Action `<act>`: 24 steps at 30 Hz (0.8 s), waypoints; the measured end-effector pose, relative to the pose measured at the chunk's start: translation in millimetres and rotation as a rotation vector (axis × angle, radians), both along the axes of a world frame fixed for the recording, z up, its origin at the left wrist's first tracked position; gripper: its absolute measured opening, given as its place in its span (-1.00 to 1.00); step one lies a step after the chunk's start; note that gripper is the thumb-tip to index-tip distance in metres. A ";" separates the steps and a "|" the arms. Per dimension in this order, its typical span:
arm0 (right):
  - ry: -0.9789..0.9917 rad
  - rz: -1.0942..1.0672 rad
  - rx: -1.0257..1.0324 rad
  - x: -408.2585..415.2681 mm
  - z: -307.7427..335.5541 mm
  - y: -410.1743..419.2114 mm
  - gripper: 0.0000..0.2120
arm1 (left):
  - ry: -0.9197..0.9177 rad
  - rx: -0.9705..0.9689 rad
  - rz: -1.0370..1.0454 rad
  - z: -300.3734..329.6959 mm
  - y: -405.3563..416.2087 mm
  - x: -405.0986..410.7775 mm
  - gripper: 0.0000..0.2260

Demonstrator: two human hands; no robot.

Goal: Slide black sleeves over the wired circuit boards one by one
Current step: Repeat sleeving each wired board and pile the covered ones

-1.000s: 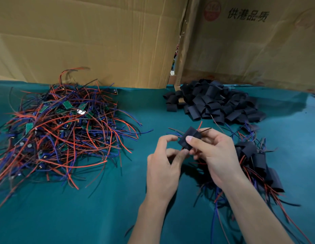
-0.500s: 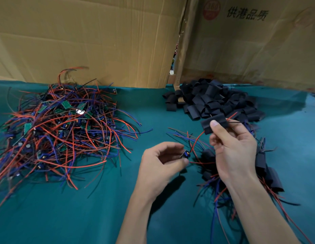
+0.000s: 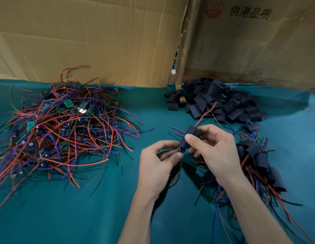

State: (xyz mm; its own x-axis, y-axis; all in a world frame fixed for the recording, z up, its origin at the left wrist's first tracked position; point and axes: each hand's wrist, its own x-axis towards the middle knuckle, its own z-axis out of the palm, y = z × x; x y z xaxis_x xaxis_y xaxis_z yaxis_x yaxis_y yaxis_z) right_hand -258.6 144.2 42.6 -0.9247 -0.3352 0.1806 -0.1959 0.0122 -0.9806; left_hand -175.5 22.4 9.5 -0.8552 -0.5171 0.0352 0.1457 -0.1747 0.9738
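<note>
My right hand (image 3: 213, 148) pinches a black sleeve (image 3: 191, 134) between thumb and fingers, with a red wire (image 3: 206, 113) coming out of its far end. My left hand (image 3: 158, 161) pinches the small wired circuit board (image 3: 181, 149) at the sleeve's near end; the board is mostly hidden by my fingers. A big tangle of bare wired boards (image 3: 58, 131) with red, blue and black wires lies at the left. Loose black sleeves (image 3: 216, 101) are heaped at the back right. Sleeved boards (image 3: 255, 159) lie piled just right of my right hand.
Everything rests on a teal cloth (image 3: 82, 217). Brown cardboard sheets (image 3: 100, 37) stand upright along the back, one with printed characters at the right. Loose wires trail from the sleeved pile toward the lower right.
My right hand has brought the sleeve back down and left along the wires to my left hand, which still holds the board. The hands were apart half a second ago and now meet.
</note>
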 end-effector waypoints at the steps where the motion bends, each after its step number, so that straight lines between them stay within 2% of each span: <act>1: -0.021 0.015 -0.015 -0.9 0.1 1.2 -0.86 | 0.018 0.022 0.010 -0.5 -0.7 0.3 -0.73; 5: -0.124 0.172 -0.029 2.8 2.3 1.2 -0.81 | 0.059 0.027 0.030 -0.4 -2.8 1.3 -0.79; 9: -0.187 0.210 -0.042 8.8 3.6 -2.6 -0.86 | 0.077 -0.006 0.046 -1.8 0.3 -0.1 -0.85; 13: -0.239 0.153 -0.096 10.4 13.3 -3.9 -0.89 | 0.096 0.030 0.014 0.7 1.0 -2.2 -0.92; 16: -0.219 0.017 -0.103 -3.9 42.3 27.6 -0.75 | 0.073 0.082 0.001 0.6 1.0 -4.9 -0.91; 18: -0.216 0.010 0.073 -15.3 65.6 66.2 -0.63 | 0.052 0.065 0.042 -0.9 0.8 -7.4 -0.88; 21: -0.163 -0.005 0.745 -34.8 86.4 120.6 -0.42 | 0.022 0.043 0.089 -2.5 1.2 -9.6 -0.86; 22: -0.102 -0.053 0.918 -49.8 87.2 134.8 -0.41 | 0.015 0.041 0.094 -2.4 1.3 -10.2 -0.87; 24: 0.115 -0.155 1.097 -75.9 88.8 145.3 -0.45 | 0.007 0.039 0.108 -2.8 0.8 -10.4 -0.87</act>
